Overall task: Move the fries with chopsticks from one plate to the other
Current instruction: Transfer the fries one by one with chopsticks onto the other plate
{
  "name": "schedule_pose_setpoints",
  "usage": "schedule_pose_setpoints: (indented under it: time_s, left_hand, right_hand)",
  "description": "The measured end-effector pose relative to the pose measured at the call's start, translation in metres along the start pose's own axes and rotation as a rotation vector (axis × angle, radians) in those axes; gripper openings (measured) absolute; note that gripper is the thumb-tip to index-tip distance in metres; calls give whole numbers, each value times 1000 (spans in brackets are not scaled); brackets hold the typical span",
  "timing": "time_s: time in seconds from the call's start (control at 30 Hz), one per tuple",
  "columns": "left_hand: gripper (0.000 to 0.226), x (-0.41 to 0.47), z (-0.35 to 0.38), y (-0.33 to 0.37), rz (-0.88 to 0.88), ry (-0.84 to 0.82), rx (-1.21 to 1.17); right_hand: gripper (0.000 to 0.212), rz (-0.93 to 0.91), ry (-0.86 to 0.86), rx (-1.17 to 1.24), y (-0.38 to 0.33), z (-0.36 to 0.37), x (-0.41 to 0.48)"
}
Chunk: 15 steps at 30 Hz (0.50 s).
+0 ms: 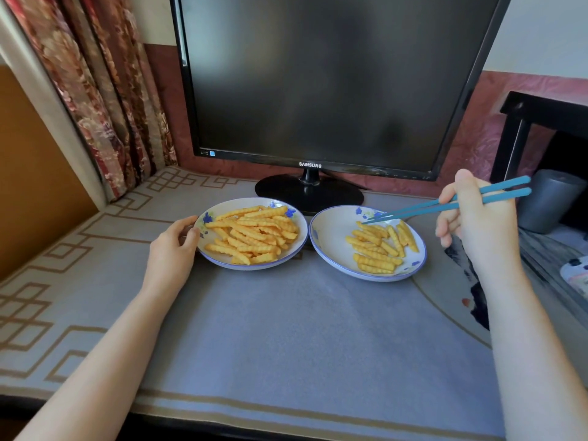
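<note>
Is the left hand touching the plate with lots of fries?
Touching. The head view shows the left hand with its thumb lying on the rim of the fuller plate, with no gap between them.

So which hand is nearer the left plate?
Left. The left hand holds the left plate by its outer rim; the right hand is past the right plate, holding chopsticks over it.

The monitor (334,74) is cut off at the top. The left plate (254,266) is partly covered at its rim by the left hand (173,246). Whether the chopsticks (423,207) touch the fries (370,230) cannot be told.
</note>
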<state>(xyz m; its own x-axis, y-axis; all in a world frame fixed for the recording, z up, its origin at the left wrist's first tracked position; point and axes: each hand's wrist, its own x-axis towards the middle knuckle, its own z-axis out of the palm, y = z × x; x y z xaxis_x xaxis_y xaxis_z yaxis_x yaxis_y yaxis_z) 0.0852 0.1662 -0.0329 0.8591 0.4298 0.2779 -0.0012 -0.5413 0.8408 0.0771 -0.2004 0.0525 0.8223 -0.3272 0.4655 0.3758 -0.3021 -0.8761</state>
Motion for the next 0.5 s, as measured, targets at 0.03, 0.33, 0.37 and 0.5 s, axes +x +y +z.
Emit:
schedule_pose_setpoints:
  time_s: [0.03,0.33,0.37,0.5]
  left_hand:
    - [32,0,0,0,-1,-1,0]
    - [33,0,0,-1,-1,4,10]
    - [32,0,0,-1,-2,4,10]
    - [32,0,0,0,-1,4,1]
  right_hand:
    - [39,-2,-1,-13,1,-1,0]
    - [40,32,59,-58,5,1,-2]
    - [41,27,76,-49,4,2,-2]
    - [43,16,127,32,0,9,-7]
